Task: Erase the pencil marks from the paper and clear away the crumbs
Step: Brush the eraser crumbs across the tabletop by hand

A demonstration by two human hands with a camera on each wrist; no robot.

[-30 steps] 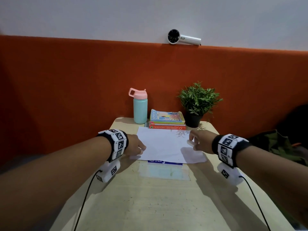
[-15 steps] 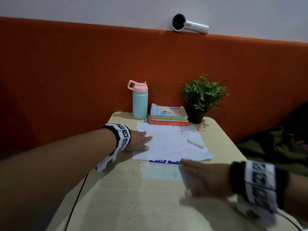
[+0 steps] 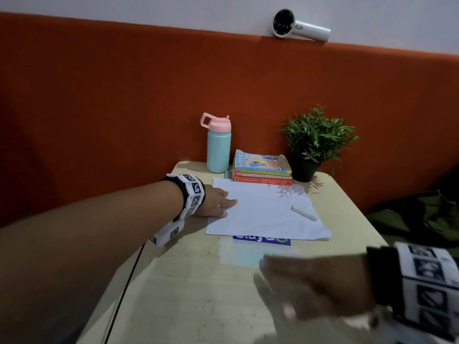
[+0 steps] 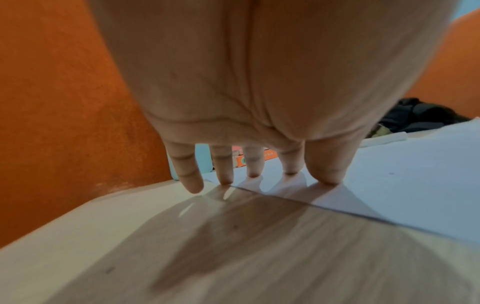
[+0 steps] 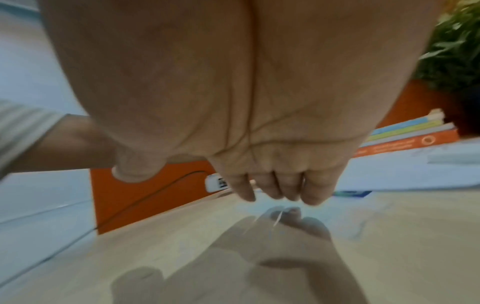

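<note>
A white sheet of paper [image 3: 263,209] lies on the pale wooden table [image 3: 198,294], over a blue-printed item. A white eraser [image 3: 305,211] rests loose on the sheet's right part. My left hand [image 3: 218,203] lies flat with straight fingers [image 4: 324,164] pressing the sheet's left edge [image 4: 389,185]. My right hand [image 3: 308,291], blurred, hovers flat and empty just above the bare tabletop in front of the paper, fingers [image 5: 280,189] straight and together. No pencil marks or crumbs can be made out.
At the table's far edge stand a teal bottle with a pink lid [image 3: 218,147], a stack of books [image 3: 262,167] and a potted plant [image 3: 315,142]. An orange padded wall [image 3: 124,95] runs behind. Dark green fabric [image 3: 422,219] lies off the right side.
My right hand let go of the eraser on the paper, then swept back toward me over the table in front of the sheet. My left hand stayed on the left edge.
</note>
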